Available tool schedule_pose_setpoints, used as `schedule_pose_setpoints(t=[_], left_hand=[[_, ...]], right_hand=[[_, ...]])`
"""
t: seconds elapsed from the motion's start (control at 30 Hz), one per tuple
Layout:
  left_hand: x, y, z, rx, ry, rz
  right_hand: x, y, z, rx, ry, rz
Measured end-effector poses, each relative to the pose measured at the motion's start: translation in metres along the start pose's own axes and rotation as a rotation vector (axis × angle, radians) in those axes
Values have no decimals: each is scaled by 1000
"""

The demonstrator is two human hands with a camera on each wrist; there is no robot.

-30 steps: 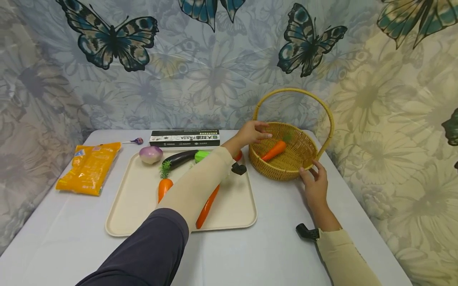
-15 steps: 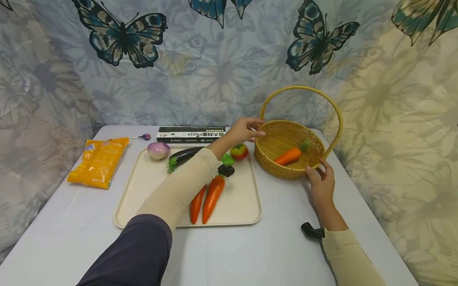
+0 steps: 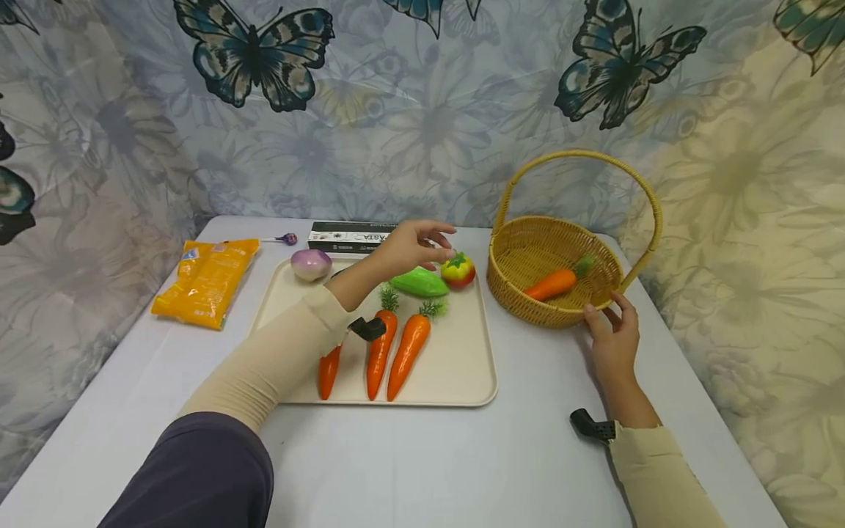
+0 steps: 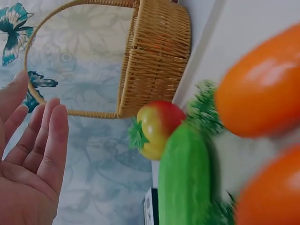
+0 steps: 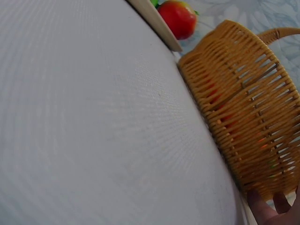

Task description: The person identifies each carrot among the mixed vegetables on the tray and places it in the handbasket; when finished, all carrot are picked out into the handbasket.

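Observation:
My left hand hovers over the back of the cream tray, fingers loosely bent and holding nothing. Just below it lie a green cucumber-like vegetable and a red-and-yellow fruit with a green leafy cap. Thumb and fingers of my right hand grip the near right rim of the wicker basket, by the foot of its handle. Inside the basket rests one carrot. Carrots also lie on the tray, one partly behind my left forearm.
A purple onion-like vegetable sits at the tray's back left corner. Behind the tray stands a black-and-white pasta box. Farther left are an orange packet and a lollipop. A patterned cloth wall closes off the back.
My left hand has drawn back leftward from the basket to above the tray. The carrot in the basket has settled farther right. My right hand keeps its grip at the rim; the view has shifted.

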State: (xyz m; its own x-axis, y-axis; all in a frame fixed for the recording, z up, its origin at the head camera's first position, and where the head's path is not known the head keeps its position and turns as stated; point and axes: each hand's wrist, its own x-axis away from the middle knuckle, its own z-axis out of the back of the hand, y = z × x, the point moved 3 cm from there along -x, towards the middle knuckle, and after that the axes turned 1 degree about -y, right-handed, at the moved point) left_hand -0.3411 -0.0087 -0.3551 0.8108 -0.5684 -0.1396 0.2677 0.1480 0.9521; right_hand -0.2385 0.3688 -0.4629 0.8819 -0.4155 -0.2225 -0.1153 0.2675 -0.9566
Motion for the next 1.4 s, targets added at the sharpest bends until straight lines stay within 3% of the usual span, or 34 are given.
schedule_pose_setpoints(t=[0.13,0.33,0.57,0.73,1.0,1.17,1.4], left_hand=[[32,-2,12,4,47,14],[85,-19,31,-9,165,48],[126,-44,53,-46,235,98],[148,-56,64,-119,281,125],[182,-72,70,-94,324,197],[192,-79,70,-91,321,268],[196,-87,65,-117,277,376]], right_hand=[[-1,-1,2,-32,-2,-31],[1,1,1,-45,-14,-23],[-1,0,6,-8,12,12],[-3,1,7,-29,20,9],[0,2,2,-24,16,28],[0,2,1,-10,10,29],[-1,2,2,-31,8,8]])
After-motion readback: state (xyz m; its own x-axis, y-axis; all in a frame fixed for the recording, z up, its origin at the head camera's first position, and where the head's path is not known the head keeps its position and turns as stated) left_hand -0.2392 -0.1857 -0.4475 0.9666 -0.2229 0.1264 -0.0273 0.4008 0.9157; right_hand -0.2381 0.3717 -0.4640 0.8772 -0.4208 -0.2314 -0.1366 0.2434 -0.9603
